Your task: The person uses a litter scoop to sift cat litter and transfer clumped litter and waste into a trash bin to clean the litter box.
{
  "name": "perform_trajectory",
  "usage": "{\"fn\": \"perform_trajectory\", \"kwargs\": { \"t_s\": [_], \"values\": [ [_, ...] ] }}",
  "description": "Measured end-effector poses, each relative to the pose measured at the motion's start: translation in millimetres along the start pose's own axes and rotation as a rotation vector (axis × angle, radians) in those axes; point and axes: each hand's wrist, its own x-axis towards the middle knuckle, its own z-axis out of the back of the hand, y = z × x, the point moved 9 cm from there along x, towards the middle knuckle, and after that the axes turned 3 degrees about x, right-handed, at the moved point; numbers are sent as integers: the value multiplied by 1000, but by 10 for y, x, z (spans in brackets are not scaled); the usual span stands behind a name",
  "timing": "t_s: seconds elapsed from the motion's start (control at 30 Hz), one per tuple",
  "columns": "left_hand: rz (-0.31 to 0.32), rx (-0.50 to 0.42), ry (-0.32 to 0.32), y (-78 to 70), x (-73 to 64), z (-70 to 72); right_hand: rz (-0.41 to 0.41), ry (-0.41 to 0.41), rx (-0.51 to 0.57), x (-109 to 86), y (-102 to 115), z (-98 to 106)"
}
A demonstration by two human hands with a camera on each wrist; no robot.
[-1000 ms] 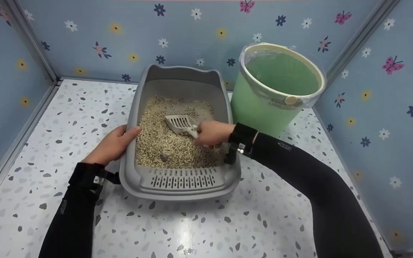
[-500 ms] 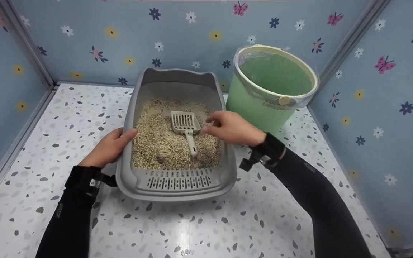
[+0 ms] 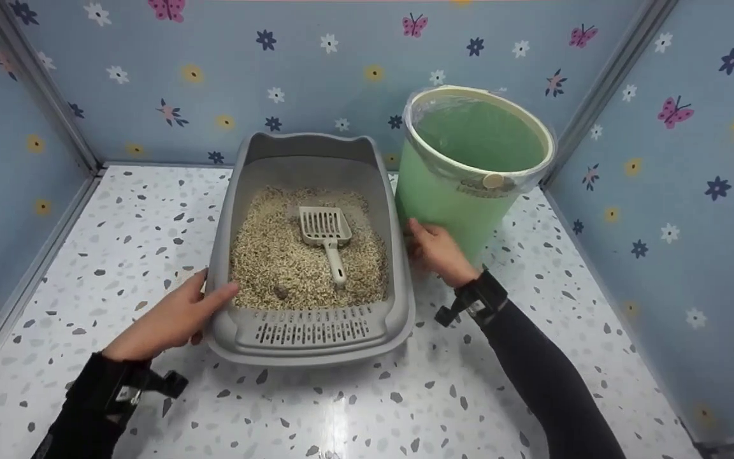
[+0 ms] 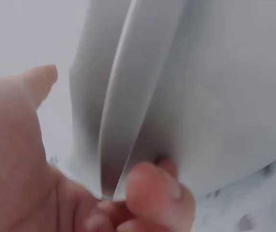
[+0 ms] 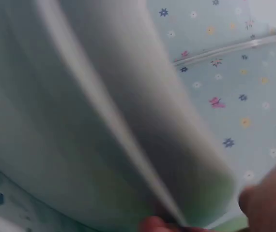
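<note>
A grey litter box (image 3: 311, 358) stands on the floor between my hands, filled with tan granular litter (image 3: 271, 255). On the litter lies a pale slotted litter scoop (image 3: 335, 262), its handle towards me. My left hand (image 3: 172, 319) holds the box's left side near the front, thumb at the rim. In the left wrist view, that hand's fingers curl at the rim's underside (image 4: 123, 111). My right hand (image 3: 440, 252) is at the box's right rim, fingers bent round its edge and partly hidden. The right wrist view shows a fingertip right at the rim (image 5: 109, 111).
A green waste bin (image 3: 443, 204) with a clear liner stands close to the box's right side, just beyond my right hand. Flower-patterned walls (image 3: 316, 70) enclose the back and both sides. The floor (image 3: 265, 414) is white with grey speckles.
My right hand has let go of the scoop, leaving it on the litter, and moved right and down to the box's right rim. My left hand has slid towards the front along the left rim.
</note>
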Motion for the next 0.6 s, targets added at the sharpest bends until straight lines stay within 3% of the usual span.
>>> {"fn": "perform_trajectory", "kwargs": {
  "t_s": [0.13, 0.3, 0.47, 0.6],
  "values": [
    [-35, 13, -48, -47, -71, -98, -9, -79, -11, 70, -131, -83],
    [-67, 55, -120, -37, -75, -104, -28, -85, 34, 162, -265, -173],
    [-58, 76, -151, -7, -76, -77, -14, -109, 55, 198, -274, -190],
    [-80, 48, -137, -29, -47, -64, -22, -130, 79, 215, -273, -214]
  ]
}}
